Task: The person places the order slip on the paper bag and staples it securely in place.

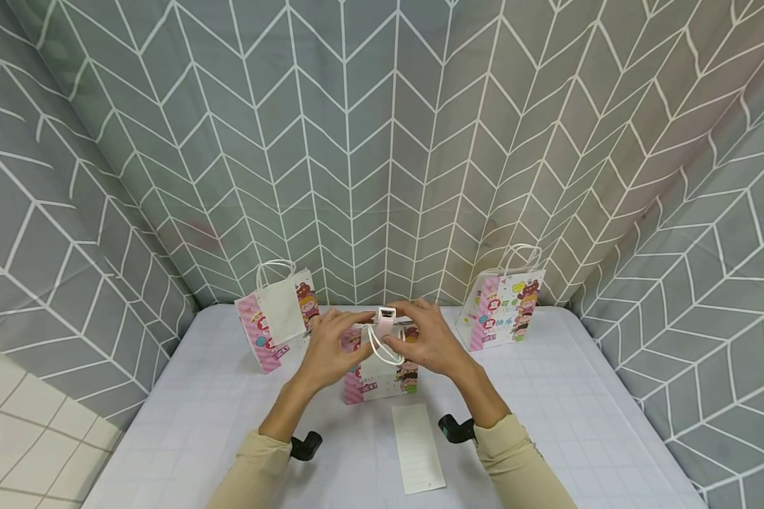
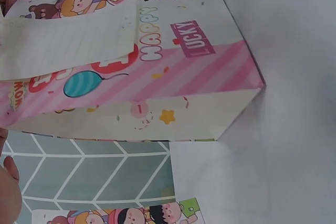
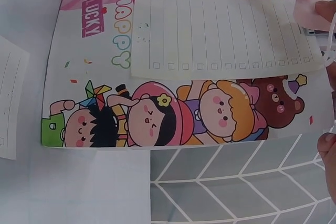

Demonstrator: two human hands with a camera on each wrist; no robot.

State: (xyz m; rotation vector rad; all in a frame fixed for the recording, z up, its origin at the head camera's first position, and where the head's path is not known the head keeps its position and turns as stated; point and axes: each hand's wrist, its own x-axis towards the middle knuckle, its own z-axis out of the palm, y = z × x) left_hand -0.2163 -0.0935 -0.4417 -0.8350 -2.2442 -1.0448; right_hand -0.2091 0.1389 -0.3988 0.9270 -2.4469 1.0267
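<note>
A small pink-and-white stapler-like thing (image 1: 387,322) with a dark slot sits at the top edge of the middle gift bag (image 1: 371,387). My right hand (image 1: 428,341) pinches it between thumb and index finger. On the other side my left hand (image 1: 332,348) grips the bag's top edge, its fingertips right by the pink thing. White cord handles (image 1: 388,357) hang over the bag's front. A lined paper slip with checkboxes (image 3: 226,38) lies against that front, its top end under the pink thing. The bag is printed with cartoon children and a bear.
Another lined slip (image 1: 418,449) lies flat on the white table (image 1: 184,431), nearer me. At the back left stands a similar bag (image 1: 255,318) with a slip on its front (image 1: 282,311). A third bag (image 1: 506,311) stands back right. Behind hangs a grey patterned curtain (image 1: 369,141).
</note>
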